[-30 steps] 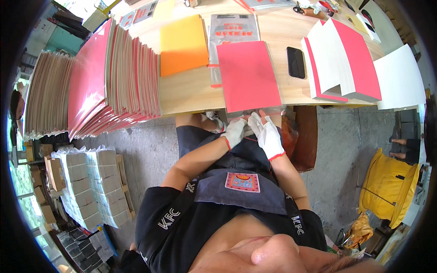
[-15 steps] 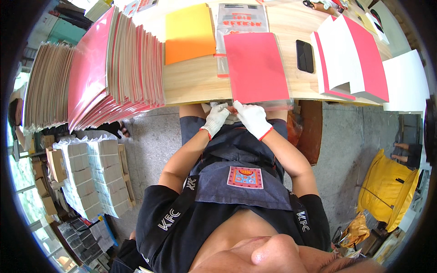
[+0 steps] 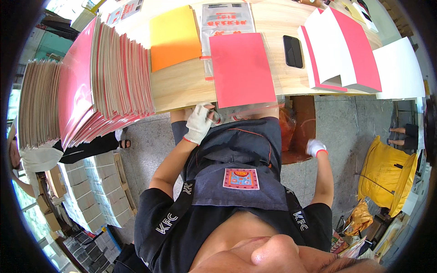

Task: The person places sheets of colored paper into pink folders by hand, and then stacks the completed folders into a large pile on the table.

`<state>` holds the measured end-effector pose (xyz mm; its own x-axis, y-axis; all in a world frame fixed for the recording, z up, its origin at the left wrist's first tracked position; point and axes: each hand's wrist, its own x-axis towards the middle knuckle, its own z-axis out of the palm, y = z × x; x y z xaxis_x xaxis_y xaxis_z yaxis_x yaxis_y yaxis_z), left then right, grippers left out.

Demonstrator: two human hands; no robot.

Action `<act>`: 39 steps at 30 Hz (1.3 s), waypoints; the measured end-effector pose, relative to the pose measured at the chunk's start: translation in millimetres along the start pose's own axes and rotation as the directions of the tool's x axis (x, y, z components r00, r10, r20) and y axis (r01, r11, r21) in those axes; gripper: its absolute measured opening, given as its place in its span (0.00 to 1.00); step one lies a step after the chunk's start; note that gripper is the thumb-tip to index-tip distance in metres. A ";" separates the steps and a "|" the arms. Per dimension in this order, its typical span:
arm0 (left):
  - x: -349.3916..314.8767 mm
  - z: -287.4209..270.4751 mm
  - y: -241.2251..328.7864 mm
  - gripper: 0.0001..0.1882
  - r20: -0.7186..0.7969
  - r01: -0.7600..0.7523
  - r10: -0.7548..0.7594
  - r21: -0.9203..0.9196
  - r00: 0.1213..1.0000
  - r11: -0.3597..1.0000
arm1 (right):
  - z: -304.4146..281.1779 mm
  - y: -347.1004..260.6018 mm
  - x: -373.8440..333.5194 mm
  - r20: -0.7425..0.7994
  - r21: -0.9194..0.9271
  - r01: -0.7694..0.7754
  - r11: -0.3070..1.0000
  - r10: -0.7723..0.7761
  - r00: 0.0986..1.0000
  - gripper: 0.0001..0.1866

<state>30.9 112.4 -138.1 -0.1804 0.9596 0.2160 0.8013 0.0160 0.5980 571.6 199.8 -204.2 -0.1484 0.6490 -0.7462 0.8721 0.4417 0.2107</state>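
A pink sheet or stack of sheets (image 3: 243, 68) lies at the table's near edge, with a clear plastic sleeve (image 3: 255, 109) showing along its lower and right sides. My left hand (image 3: 199, 123), in a white glove with bare fingertips, is at the table edge by the sleeve's lower left corner. Its fingers are curled together; what they hold, if anything, is hidden. My right hand (image 3: 315, 148), also gloved, is out to the right below table height, away from the sheets. Its fingers are too blurred to read.
Tall stacks of sleeved pink sheets (image 3: 120, 73) stand on the left. Orange sheets (image 3: 175, 38), printed clear bags (image 3: 227, 20) and a black phone (image 3: 292, 51) lie on the table. Pink and white paper stacks (image 3: 348, 50) stand right. A brown box (image 3: 302, 123) is below the table.
My right hand has left the sleeve's near edge and swung out to the right and down. My left hand has shifted slightly left. A person at the far left shows more now.
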 end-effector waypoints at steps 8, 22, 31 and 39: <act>29.1 0.2 6.7 0.19 -0.012 -0.517 0.520 0.097 0.854 0.851 | -212.3 -155.3 -51.5 -0.943 0.038 0.567 0.823 -0.159 0.294 0.17; 2.4 32.9 8.2 0.07 0.289 0.411 -0.559 -0.906 0.777 0.104 | -168.4 -187.2 32.2 -0.381 0.790 0.414 -0.452 0.167 0.909 0.08; 29.3 -31.1 38.5 0.15 0.378 0.448 -0.401 -0.889 0.835 0.096 | -162.4 -163.1 41.5 -0.461 0.876 0.455 -0.157 -0.001 0.887 0.21; -7.8 -242.6 109.6 0.18 -0.255 -0.065 0.044 -0.072 0.966 0.995 | -318.9 -254.3 -52.7 -0.577 0.812 0.422 -0.403 -0.452 0.680 0.09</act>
<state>-18.2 38.5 113.0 -0.2842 0.8559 0.4320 0.7684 -0.0662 0.6365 208.9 250.9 -17.1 -0.7641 0.5996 -0.2380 -0.0354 -0.4074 -0.9126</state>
